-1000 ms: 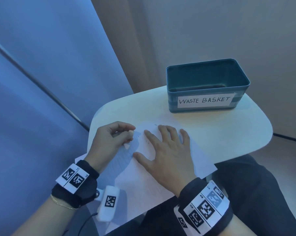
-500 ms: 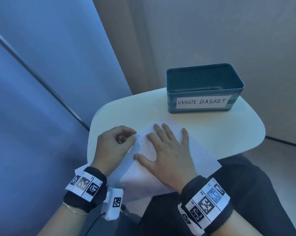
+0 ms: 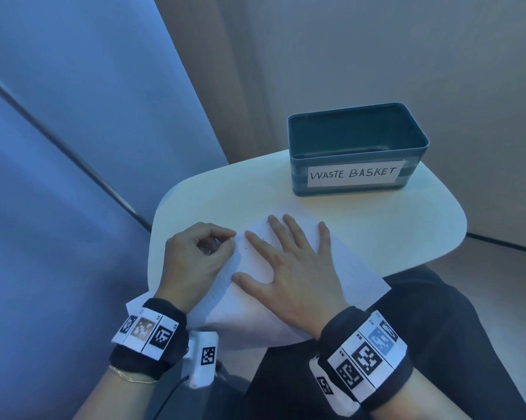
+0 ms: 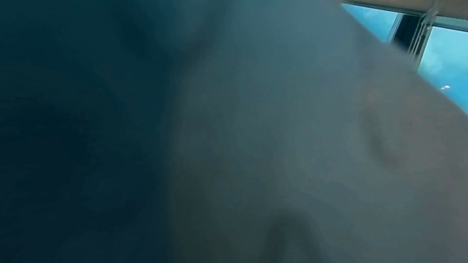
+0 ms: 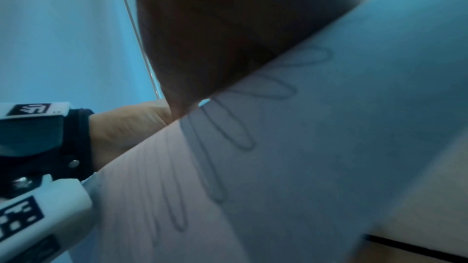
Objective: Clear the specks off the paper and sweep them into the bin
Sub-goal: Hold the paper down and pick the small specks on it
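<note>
A white paper (image 3: 349,268) with faint pencil loops (image 5: 228,127) lies on the small white table (image 3: 376,225), its near end hanging over my lap. Tiny dark specks (image 3: 247,247) dot its far left corner. My right hand (image 3: 286,237) lies flat on the sheet with fingers spread, the specks just beyond and left of the fingertips. My left hand (image 3: 225,241) sits at the paper's left edge, fingers curled round a small white eraser that is almost hidden. The teal bin (image 3: 355,153), labelled WASTE BASKET, stands at the table's far edge. The left wrist view is dark and blurred.
The table's rounded rim drops off on the left and right. Bare tabletop lies between the paper and the bin. A blue wall panel (image 3: 74,147) rises on the left. My dark trouser legs (image 3: 437,328) are under the table's near edge.
My left fingers have curled tighter, hiding the eraser that showed at the fingertips before. The right hand stays flat on the paper, fingers spread a little wider.
</note>
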